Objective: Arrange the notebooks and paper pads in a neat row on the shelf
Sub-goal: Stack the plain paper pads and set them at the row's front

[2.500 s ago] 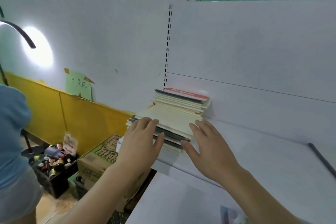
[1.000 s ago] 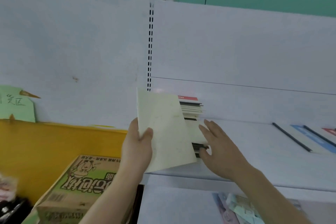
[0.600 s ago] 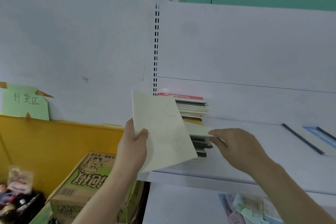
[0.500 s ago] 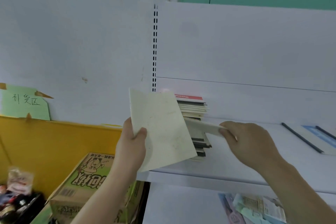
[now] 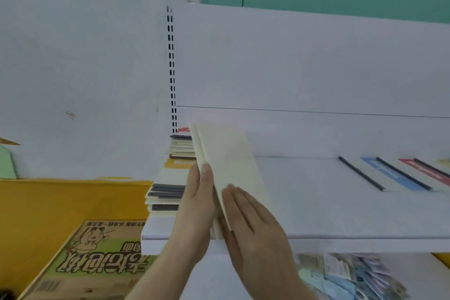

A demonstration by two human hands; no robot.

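Nearest, both forearms run off the bottom edge. The left hand (image 5: 197,204) and right hand (image 5: 253,224) sandwich two cream notebooks (image 5: 229,165) held on edge above the front lip of the white shelf (image 5: 341,207). The left fingers (image 5: 207,178) lie straight along the left face; the right hand lies flat against the right face, fingers extended. Whether either thumb curls behind the covers is hidden. The lower corner of the notebooks is covered by the hands.

Below the shelf, a cardboard box (image 5: 92,258) with green print is cut off at the frame's bottom, its contents unseen; to the right, loose printed packets (image 5: 353,275) lie blurred on a lower level.

Just left of the held pair, a flat stack of notebooks (image 5: 170,190) sits at the shelf's left end, its top partly hidden. Farther right, pads with dark spines (image 5: 394,175) lie flat, cut off by the right edge.
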